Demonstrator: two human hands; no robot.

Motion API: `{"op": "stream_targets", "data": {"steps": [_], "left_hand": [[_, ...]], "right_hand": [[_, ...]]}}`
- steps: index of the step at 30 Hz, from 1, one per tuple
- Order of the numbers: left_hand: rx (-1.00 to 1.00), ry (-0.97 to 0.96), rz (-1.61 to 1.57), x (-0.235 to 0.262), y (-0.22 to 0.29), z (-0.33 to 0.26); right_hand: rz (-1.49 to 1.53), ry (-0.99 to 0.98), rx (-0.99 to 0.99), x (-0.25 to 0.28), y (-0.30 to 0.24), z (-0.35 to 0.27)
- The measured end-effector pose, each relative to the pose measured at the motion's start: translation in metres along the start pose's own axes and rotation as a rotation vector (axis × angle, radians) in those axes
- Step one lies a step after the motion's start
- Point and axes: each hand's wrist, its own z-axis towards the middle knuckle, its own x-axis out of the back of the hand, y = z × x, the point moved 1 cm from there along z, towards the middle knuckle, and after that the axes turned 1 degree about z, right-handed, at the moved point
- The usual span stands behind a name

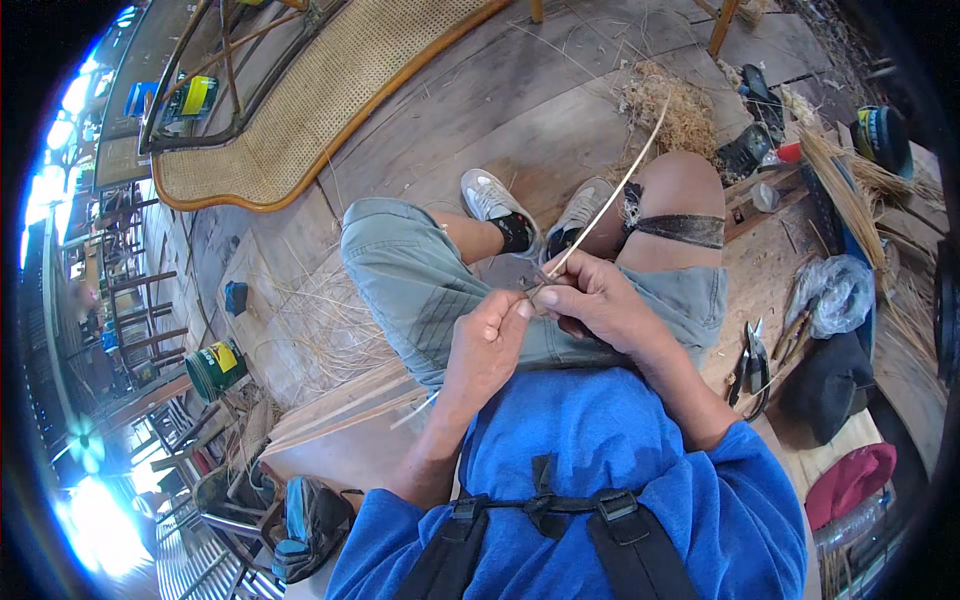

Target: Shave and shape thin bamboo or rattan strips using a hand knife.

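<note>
**Over the lap: both hands closed on a thin cane strip**

Above the lap, between the knees, the left hand (487, 335) and the right hand (590, 300) meet. Both are clenched around the near end of a long pale cane strip (615, 190), which runs up and away to the right, past the right knee, toward a heap of straw-like shavings (670, 110) on the wooden floor (520, 90). The left hand pinches the strip's end between thumb and forefinger; the right hand wraps it just beyond, and something small and dark shows at its fingers, too hidden to name.

Done well, this step seems to call for a short grip: the two hands close together so the strip cannot buckle between them, the free length left to swing clear of the knee strap (680, 228). A steady, even pull would likely keep the strip from splitting unevenly; jerking it risks a snap near the pinch.

At the right side of the floor, beside the thigh, lie pliers-like hand tools (752, 362) and a crumpled plastic bag (840, 292). A woven cane chair seat (330, 80) lies on the floor near the far left edge, and a green tin (217, 368) stands to the left.
</note>
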Motion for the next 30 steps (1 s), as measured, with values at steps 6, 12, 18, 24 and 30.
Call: {"op": "stream_targets", "data": {"steps": [6,12,18,24,30], "left_hand": [[-0.034,0.007,0.112,0.013,0.002,-0.019],[0.002,-0.060,0.260,0.043,-0.015,-0.047],[0.045,-0.101,0.145,0.023,-0.014,-0.025],[0.046,-0.015,-0.012,0.001,-0.011,-0.003],[-0.105,0.054,0.119,-0.002,-0.002,-0.007]], "right_hand": [[0.003,-0.022,-0.043,0.002,0.004,0.001],[0.095,0.244,-0.010,0.039,-0.008,-0.002],[0.082,0.234,0.065,0.027,-0.013,-0.001],[-0.061,0.046,-0.082,0.003,0.001,-0.007],[0.047,-0.042,-0.055,0.004,0.006,-0.006]]}}
